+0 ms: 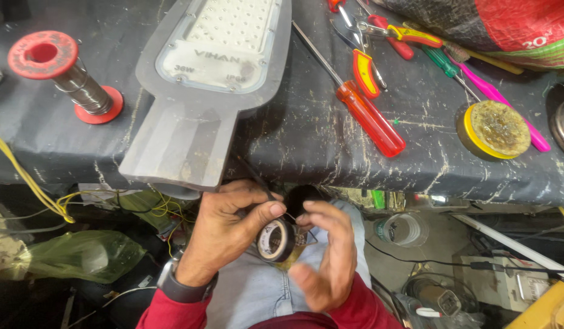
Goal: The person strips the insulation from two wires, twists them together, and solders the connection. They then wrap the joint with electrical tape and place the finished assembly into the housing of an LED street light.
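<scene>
Below the bench, left hand (224, 234) grip clenched on black tape roll (276, 239), white inner label, right hand (327, 256) pinching wire (290, 217).

The left hand (224, 228) grips a roll of black tape (276, 239) just below the front edge of the workbench (306, 134), and the right hand (327, 253) pinches at it from the other side. A grey street lamp (203, 91) overhangs that edge; a red screwdriver (370, 119) lies beside it

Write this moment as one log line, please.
left hand: holds black tape roll | right hand: at roll | lamp: on bench
</scene>
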